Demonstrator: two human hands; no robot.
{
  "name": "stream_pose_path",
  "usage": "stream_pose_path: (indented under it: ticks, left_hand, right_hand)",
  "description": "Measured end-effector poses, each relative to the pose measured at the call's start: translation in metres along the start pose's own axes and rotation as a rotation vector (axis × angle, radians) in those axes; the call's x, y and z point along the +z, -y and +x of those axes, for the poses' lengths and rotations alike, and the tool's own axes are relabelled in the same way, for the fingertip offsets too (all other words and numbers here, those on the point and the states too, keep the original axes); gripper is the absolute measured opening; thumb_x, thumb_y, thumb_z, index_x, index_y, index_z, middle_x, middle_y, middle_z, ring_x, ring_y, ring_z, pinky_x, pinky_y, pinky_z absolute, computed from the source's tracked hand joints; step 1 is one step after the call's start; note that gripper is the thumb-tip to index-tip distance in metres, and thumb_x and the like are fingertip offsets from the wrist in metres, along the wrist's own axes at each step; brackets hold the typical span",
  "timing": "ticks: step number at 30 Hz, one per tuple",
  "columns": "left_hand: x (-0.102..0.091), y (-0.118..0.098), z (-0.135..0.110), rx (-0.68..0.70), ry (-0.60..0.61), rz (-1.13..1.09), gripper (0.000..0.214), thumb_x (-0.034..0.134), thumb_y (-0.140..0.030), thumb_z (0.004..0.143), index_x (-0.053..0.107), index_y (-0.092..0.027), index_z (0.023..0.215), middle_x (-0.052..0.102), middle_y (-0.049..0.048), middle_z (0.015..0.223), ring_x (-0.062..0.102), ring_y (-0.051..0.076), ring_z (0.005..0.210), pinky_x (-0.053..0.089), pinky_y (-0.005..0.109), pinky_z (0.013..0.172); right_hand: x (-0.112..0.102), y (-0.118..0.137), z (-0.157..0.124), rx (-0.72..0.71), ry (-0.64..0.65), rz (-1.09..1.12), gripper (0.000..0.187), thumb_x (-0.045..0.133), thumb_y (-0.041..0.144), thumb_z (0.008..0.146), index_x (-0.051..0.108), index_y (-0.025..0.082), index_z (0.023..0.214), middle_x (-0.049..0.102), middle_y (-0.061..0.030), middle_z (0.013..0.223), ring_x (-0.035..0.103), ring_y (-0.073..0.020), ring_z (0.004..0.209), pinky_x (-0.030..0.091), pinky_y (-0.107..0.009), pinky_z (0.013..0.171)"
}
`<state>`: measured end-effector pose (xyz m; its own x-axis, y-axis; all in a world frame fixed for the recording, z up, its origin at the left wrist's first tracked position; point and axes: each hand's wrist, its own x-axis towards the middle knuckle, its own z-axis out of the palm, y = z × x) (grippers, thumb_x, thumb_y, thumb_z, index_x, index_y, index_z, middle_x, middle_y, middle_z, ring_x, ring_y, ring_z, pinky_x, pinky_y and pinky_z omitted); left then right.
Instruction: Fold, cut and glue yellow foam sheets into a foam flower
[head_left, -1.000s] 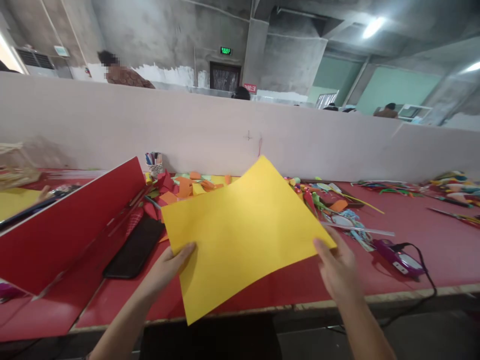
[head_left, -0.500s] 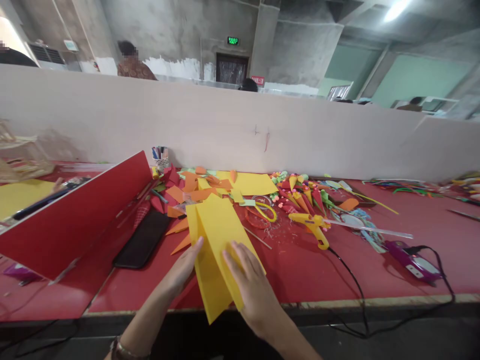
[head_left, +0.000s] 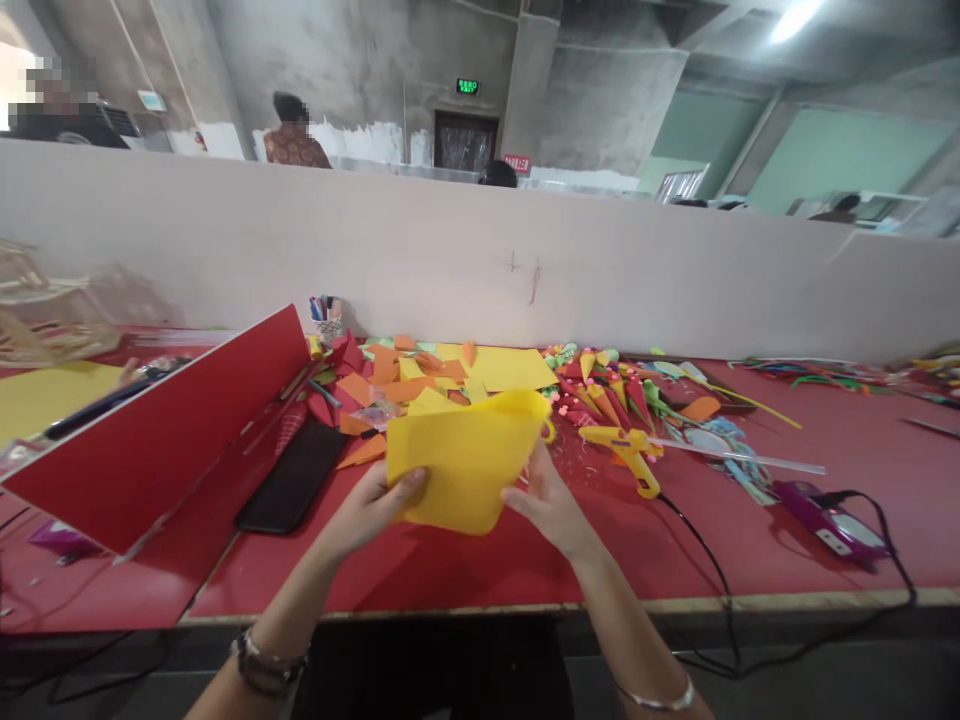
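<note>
A yellow sheet [head_left: 457, 470], bent over into a loose curve along its right side, is held up above the red table. My left hand [head_left: 382, 500] grips its left edge, thumb on the near face and fingers behind. At the right edge is my right hand [head_left: 547, 505], its thumb against the sheet and the other fingers partly hidden behind it. Beyond the sheet lie orange paper pieces [head_left: 382, 365] and another flat yellow sheet [head_left: 514, 368].
A yellow glue gun [head_left: 626, 450] with a clear stick lies right, its cord running to a purple device [head_left: 829, 525]. Small paper cones [head_left: 600, 395] are heaped behind. Left are a black phone-like slab [head_left: 292, 480], a slanted red board [head_left: 180, 430] and a pen cup [head_left: 326, 318].
The yellow sheet has been raised and turned from two folded upright flaps to a broad curved face. My right hand has moved to its right edge.
</note>
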<state>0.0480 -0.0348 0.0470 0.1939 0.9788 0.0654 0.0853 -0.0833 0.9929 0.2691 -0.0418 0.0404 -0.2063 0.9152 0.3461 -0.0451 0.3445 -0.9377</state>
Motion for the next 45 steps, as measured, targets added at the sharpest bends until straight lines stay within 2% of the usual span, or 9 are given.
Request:
stream_pose_path:
  ticks: [3, 6, 14, 21, 28, 36, 42, 45]
  left_hand:
    - [0.002, 0.004, 0.005, -0.021, 0.009, -0.041, 0.039, 0.059, -0.051, 0.064, 0.063, -0.013, 0.071, 0.063, 0.0035, 0.067, 0.056, 0.015, 0.062, 0.046, 0.023, 0.055]
    - [0.008, 0.006, 0.007, -0.072, -0.016, -0.102, 0.047, 0.061, -0.054, 0.060, 0.063, -0.012, 0.081, 0.066, 0.0066, 0.072, 0.060, 0.019, 0.068, 0.048, 0.025, 0.059]
    - [0.015, 0.003, 0.007, -0.094, -0.021, -0.118, 0.046, 0.062, -0.051, 0.061, 0.064, -0.012, 0.086, 0.067, 0.0100, 0.087, 0.061, 0.023, 0.077, 0.049, 0.027, 0.064]
    - [0.021, 0.006, 0.005, -0.110, -0.013, -0.166, 0.051, 0.060, -0.053, 0.064, 0.063, -0.011, 0.094, 0.067, 0.0098, 0.089, 0.062, 0.023, 0.080, 0.049, 0.028, 0.068]
    - [0.024, 0.011, 0.007, -0.070, 0.010, -0.168, 0.049, 0.057, -0.049, 0.069, 0.061, -0.011, 0.099, 0.066, 0.0100, 0.095, 0.061, 0.022, 0.082, 0.048, 0.028, 0.071]
    - [0.028, 0.007, 0.008, -0.090, 0.003, -0.171, 0.051, 0.058, -0.053, 0.066, 0.063, -0.012, 0.095, 0.067, 0.0094, 0.089, 0.062, 0.021, 0.077, 0.049, 0.029, 0.070]
    - [0.030, 0.001, 0.008, -0.124, -0.013, -0.162, 0.053, 0.056, -0.056, 0.065, 0.062, -0.011, 0.093, 0.068, 0.0094, 0.081, 0.063, 0.020, 0.068, 0.049, 0.029, 0.066]
    - [0.028, -0.005, 0.008, -0.109, 0.005, -0.101, 0.051, 0.052, -0.057, 0.068, 0.063, -0.011, 0.087, 0.067, 0.0086, 0.076, 0.062, 0.019, 0.062, 0.048, 0.027, 0.059]
  right_hand:
    - [0.003, -0.005, 0.011, 0.105, 0.062, 0.212, 0.045, 0.062, 0.036, 0.070, 0.047, 0.023, 0.110, 0.056, -0.0061, 0.114, 0.053, -0.0211, 0.103, 0.044, -0.038, 0.086]
    - [0.011, -0.006, 0.016, 0.135, -0.026, 0.240, 0.037, 0.065, 0.031, 0.066, 0.053, 0.020, 0.100, 0.062, -0.0047, 0.102, 0.059, -0.0195, 0.092, 0.048, -0.034, 0.079]
    - [0.029, -0.001, 0.020, 0.162, -0.204, 0.225, 0.040, 0.066, 0.031, 0.063, 0.052, 0.019, 0.098, 0.064, -0.0065, 0.098, 0.062, -0.0218, 0.085, 0.051, -0.036, 0.073]
    - [0.028, -0.003, 0.016, 0.168, -0.266, 0.191, 0.035, 0.063, 0.034, 0.067, 0.055, 0.017, 0.096, 0.066, -0.0074, 0.094, 0.062, -0.0217, 0.082, 0.050, -0.032, 0.070]
    - [0.028, -0.001, 0.016, 0.147, -0.297, 0.163, 0.037, 0.063, 0.035, 0.066, 0.054, 0.017, 0.096, 0.066, -0.0075, 0.095, 0.062, -0.0213, 0.082, 0.050, -0.032, 0.071]
    - [0.027, -0.002, 0.016, 0.144, -0.369, 0.091, 0.036, 0.064, 0.035, 0.065, 0.055, 0.017, 0.095, 0.066, -0.0074, 0.093, 0.062, -0.0216, 0.082, 0.051, -0.031, 0.069]
    - [0.029, 0.001, 0.014, 0.162, -0.382, 0.000, 0.035, 0.063, 0.038, 0.065, 0.057, 0.015, 0.091, 0.066, -0.0085, 0.090, 0.062, -0.0229, 0.080, 0.050, -0.031, 0.067]
    - [0.023, 0.003, 0.016, 0.130, -0.348, 0.006, 0.038, 0.061, 0.038, 0.067, 0.054, 0.015, 0.098, 0.065, -0.0095, 0.094, 0.062, -0.0222, 0.082, 0.050, -0.032, 0.069]
